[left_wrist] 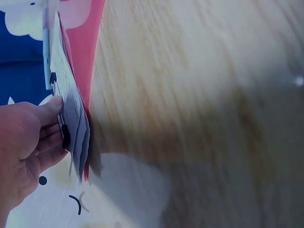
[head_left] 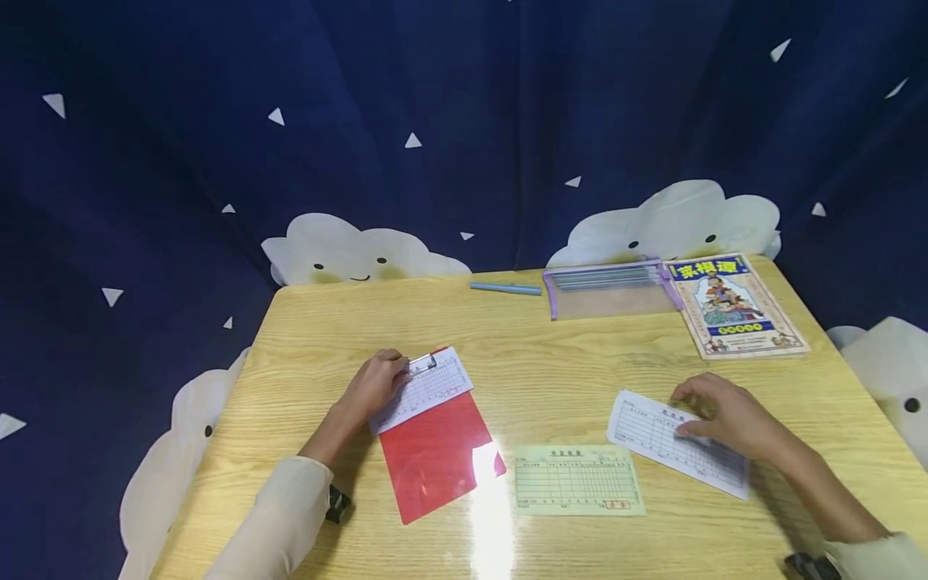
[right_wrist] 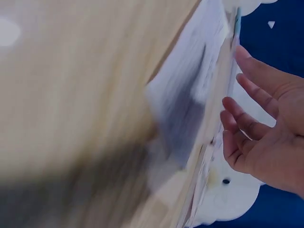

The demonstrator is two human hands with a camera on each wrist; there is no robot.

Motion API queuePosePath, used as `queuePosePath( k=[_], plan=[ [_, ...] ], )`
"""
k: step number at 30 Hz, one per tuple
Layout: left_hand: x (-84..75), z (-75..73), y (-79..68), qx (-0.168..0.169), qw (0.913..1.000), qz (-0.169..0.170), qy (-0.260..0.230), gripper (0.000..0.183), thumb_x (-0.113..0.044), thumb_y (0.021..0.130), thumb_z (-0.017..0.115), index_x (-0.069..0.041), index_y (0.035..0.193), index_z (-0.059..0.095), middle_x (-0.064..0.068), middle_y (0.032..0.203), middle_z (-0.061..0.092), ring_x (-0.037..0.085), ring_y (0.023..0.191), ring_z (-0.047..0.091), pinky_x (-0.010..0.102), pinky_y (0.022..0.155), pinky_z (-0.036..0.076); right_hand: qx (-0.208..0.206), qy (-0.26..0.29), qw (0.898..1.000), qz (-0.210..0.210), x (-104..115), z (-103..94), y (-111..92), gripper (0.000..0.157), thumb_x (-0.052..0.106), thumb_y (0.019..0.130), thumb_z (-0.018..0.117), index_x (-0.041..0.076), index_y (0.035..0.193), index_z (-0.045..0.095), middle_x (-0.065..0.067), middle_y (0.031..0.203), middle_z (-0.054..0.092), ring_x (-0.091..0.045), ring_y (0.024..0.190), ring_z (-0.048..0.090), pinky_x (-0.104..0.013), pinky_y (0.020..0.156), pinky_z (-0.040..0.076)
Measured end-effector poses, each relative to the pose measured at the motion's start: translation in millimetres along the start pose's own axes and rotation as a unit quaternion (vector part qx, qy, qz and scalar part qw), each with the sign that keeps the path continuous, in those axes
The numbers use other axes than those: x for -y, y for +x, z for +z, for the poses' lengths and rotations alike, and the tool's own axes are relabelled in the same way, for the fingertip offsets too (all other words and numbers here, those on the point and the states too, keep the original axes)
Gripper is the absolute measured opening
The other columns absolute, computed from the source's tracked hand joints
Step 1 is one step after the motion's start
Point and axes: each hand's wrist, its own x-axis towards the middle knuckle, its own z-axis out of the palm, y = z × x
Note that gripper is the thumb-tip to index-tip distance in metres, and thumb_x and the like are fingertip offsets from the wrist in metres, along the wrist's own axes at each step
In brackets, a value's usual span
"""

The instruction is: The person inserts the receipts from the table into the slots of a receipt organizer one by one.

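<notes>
On the left of the table lies a red clipboard (head_left: 438, 459), turned at an angle, with white printed forms (head_left: 435, 391) under its wire clip (head_left: 422, 365). My left hand (head_left: 379, 379) pinches that clip at the board's top edge; in the left wrist view the thumb (left_wrist: 51, 107) is on the near side, with fingers curled behind. My right hand (head_left: 728, 415) hovers over a white printed slip (head_left: 652, 431), its thumb and fingers spread with a gap between them. In the right wrist view the fingers (right_wrist: 242, 118) are loosely bent, apart from the blurred slip (right_wrist: 190, 90).
A pale green printed form (head_left: 578, 482) lies between the clipboard and the white slip. Along the back edge are a blue pen (head_left: 505, 288), a clear zip pouch with purple trim (head_left: 609, 302) and an illustrated book (head_left: 735, 310). A dark blue curtain (head_left: 435, 72) hangs behind the table.
</notes>
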Motion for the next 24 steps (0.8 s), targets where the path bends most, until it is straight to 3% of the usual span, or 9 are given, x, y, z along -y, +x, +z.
queuePosePath(
  k=[9, 19, 24],
  plan=[
    [-2.3, -1.9, 1.4, 0.013, 0.9998, -0.015, -0.006, 0.009, -0.005, 0.080, 0.073, -0.004, 0.077, 0.064, 0.011, 0.082, 0.063, 0.025, 0.077, 0.062, 0.037, 0.070, 0.054, 0.022, -0.019, 0.999, 0.030, -26, -0.9, -36, 0.048, 0.036, 0.061, 0.085, 0.016, 0.100, 0.064, -0.012, 0.109, 0.059, -0.033, 0.100, 0.055, -0.037, 0.077, 0.044],
    [-2.2, 2.6, 2.8, 0.010, 0.9998, -0.013, -0.008, 0.011, -0.006, 0.080, 0.073, -0.005, 0.076, 0.064, 0.010, 0.080, 0.062, 0.024, 0.075, 0.061, 0.036, 0.067, 0.053, 0.019, -0.053, 0.997, 0.051, -33, 5.7, -42, 0.044, 0.032, 0.060, 0.086, 0.017, 0.094, 0.063, -0.005, 0.098, 0.060, -0.024, 0.090, 0.054, -0.032, 0.071, 0.039],
    [-1.7, -0.1, 0.4, 0.008, 0.9997, -0.022, 0.000, 0.010, -0.006, 0.079, 0.074, -0.005, 0.077, 0.064, 0.010, 0.081, 0.062, 0.024, 0.075, 0.061, 0.036, 0.067, 0.053, 0.011, -0.039, 0.997, 0.062, -31, 8.2, -39, 0.038, 0.028, 0.061, 0.085, 0.018, 0.090, 0.063, -0.010, 0.102, 0.059, -0.030, 0.095, 0.054, -0.037, 0.077, 0.041]
  ],
)
